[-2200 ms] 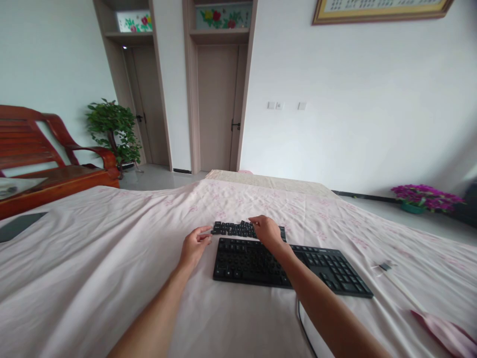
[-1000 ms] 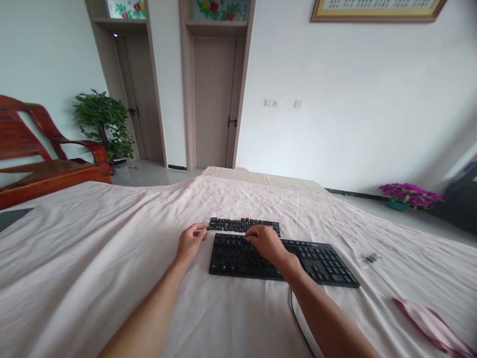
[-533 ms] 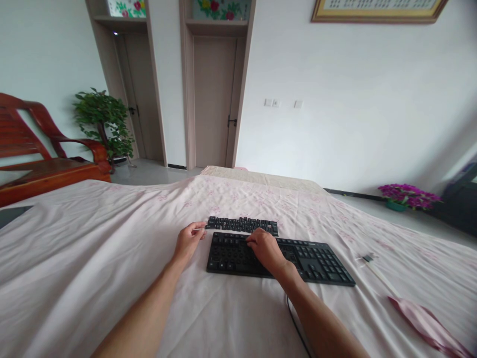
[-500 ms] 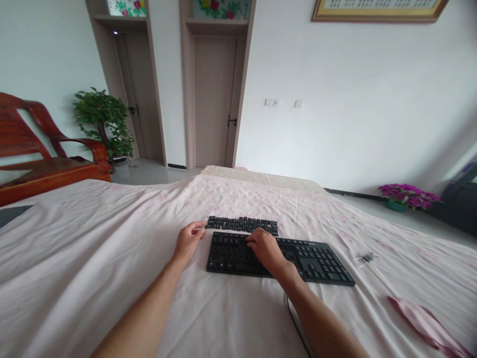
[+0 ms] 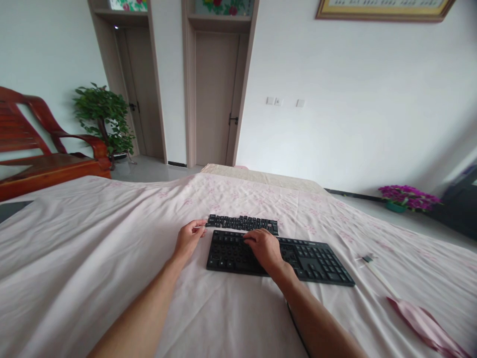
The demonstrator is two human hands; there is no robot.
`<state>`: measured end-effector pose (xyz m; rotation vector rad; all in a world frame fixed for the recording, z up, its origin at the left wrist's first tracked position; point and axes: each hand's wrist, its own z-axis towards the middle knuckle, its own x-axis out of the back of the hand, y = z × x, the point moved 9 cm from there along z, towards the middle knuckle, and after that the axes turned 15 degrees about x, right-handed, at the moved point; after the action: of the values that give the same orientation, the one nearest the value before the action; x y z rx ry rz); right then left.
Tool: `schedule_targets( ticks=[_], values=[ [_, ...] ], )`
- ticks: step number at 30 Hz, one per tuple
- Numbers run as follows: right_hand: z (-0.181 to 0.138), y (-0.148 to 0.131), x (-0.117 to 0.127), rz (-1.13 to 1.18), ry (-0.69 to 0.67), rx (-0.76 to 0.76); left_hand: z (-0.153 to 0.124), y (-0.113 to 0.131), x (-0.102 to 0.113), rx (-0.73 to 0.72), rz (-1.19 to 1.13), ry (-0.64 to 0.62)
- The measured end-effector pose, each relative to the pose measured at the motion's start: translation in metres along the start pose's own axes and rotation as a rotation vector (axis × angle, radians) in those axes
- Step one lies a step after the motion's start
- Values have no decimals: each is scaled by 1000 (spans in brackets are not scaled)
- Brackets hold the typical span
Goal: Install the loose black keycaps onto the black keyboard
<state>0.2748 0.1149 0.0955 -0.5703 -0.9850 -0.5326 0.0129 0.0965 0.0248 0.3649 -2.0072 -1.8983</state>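
Note:
A black keyboard (image 5: 316, 261) lies on a pink sheet (image 5: 112, 258) spread over a bed or table. Just beyond it sits a strip of loose black keycaps (image 5: 242, 223). My right hand (image 5: 263, 247) rests on the keyboard's upper middle rows, fingers curled down onto the keys; whatever is under the fingertips is hidden. My left hand (image 5: 189, 238) lies on the sheet at the keyboard's left end, beside the strip, with thumb and fingers pinched together. I cannot make out what it pinches.
A thin white-handled tool (image 5: 372, 266) and a pink strip of cloth (image 5: 425, 320) lie to the right. The keyboard's cable (image 5: 296, 325) runs toward me. A red wooden bench (image 5: 48, 164), a green plant (image 5: 102, 117) and purple flowers (image 5: 408, 196) stand further off.
My right hand has drawn back from the keycap strip onto the keyboard and settled lower on its keys. The left hand has stayed at the keyboard's left end. The view has shifted slightly.

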Motion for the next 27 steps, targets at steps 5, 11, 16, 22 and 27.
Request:
schedule_targets(
  ticks=[5, 11, 16, 22, 27],
  values=[
    [2, -6, -9, -11, -3, 72, -2, 4, -1, 5, 5, -7],
    [1, -9, -13, -35, -18, 125, -4, 4, 0, 38, 39, 9],
    [2, -17, -13, -34, -36, 209, -4, 3, 0, 30, 40, 8],
    [4, -16, -9, -2, 10, 186, -3, 2, -1, 23, 29, 8],
    [5, -10, -10, 12, 13, 173, -3, 2, 0, 30, 41, 11]
  ],
)
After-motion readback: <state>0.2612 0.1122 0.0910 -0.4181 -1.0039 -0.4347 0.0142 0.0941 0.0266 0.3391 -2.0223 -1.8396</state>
